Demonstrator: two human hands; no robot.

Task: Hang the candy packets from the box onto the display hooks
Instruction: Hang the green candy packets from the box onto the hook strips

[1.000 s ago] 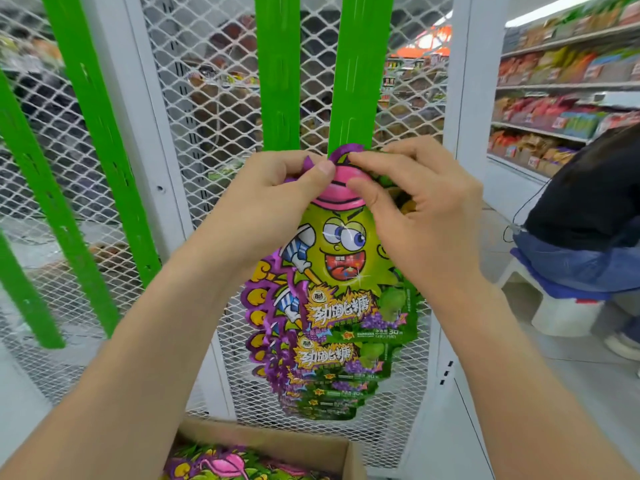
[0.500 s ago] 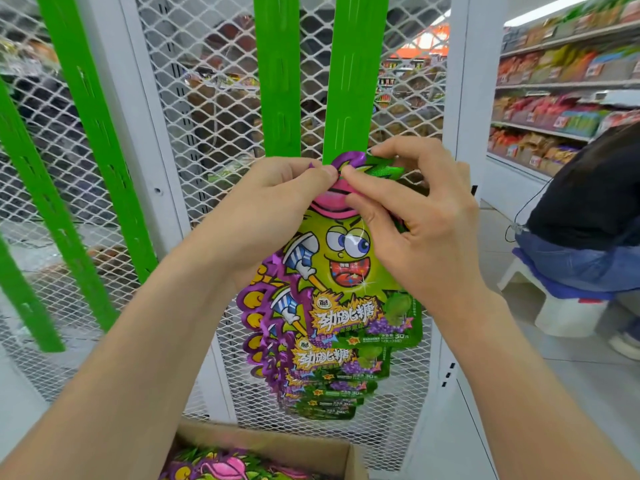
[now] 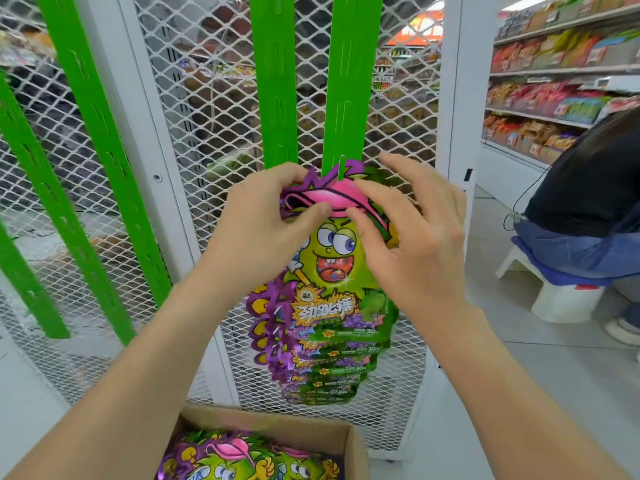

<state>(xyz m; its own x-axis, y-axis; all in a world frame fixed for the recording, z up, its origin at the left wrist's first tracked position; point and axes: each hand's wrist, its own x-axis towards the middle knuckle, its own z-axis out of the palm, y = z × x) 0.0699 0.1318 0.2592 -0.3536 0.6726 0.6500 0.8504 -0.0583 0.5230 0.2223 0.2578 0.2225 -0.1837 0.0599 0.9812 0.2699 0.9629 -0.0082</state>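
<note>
Green hook tab [image 3: 342,168] at 12 o'clock pokes through packet [image 3: 332,265]; left hand [image 3: 263,220] pinches top; right hand [image 3: 415,237] splayed, pressing; seat fully, then release.

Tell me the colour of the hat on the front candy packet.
Pink hat on the front candy packet; the head view shows it.

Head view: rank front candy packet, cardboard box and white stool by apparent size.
1-2. front candy packet and cardboard box: about alike. The box is nearer the camera and cut off by the frame edge, so these two are not ranked.
3. white stool: smallest. It is farther off and partly hidden.
</note>
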